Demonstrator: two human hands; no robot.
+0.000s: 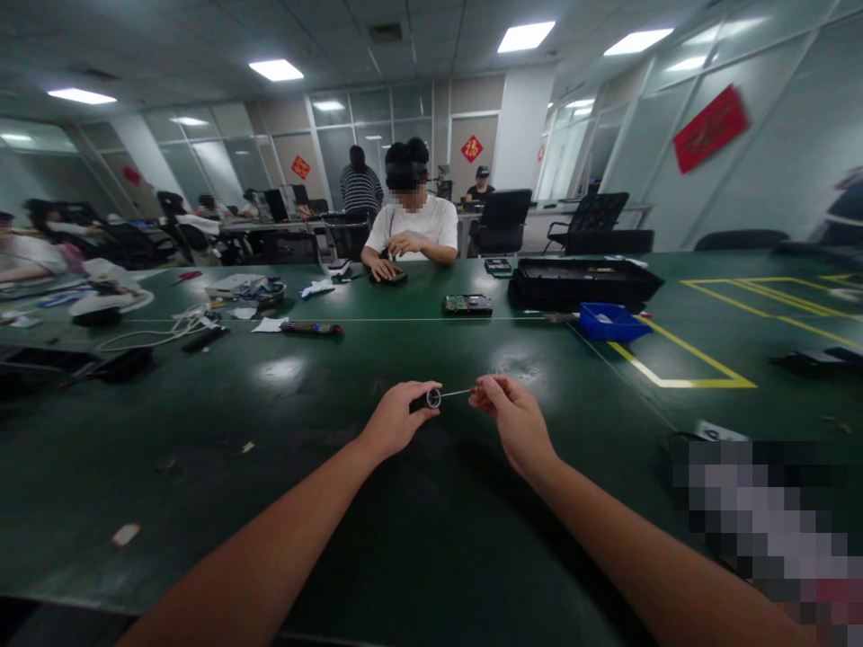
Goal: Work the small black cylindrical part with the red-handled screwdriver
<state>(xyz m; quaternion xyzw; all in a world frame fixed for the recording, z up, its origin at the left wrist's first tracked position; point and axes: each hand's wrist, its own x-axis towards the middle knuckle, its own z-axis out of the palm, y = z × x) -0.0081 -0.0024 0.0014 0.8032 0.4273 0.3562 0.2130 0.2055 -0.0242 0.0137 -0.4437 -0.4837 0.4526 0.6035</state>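
My left hand point(397, 420) is closed on a small round black part with a silvery ring face point(433, 398), held just above the green table between thumb and fingers. From the right, my right hand point(513, 418) pinches a thin metal rod point(457, 393) that reaches toward the ring face. Its far end is at or very near the round part; I cannot tell whether they touch. Fingers hide the rod's other end.
Across the green table point(378, 557) a person in a white shirt point(438, 220) handles a small dark device point(391, 277). A hard drive point(467, 305), a black tray point(586, 286), a blue bin point(610, 322) and a dark screwdriver-like tool point(311, 329) lie beyond my hands.
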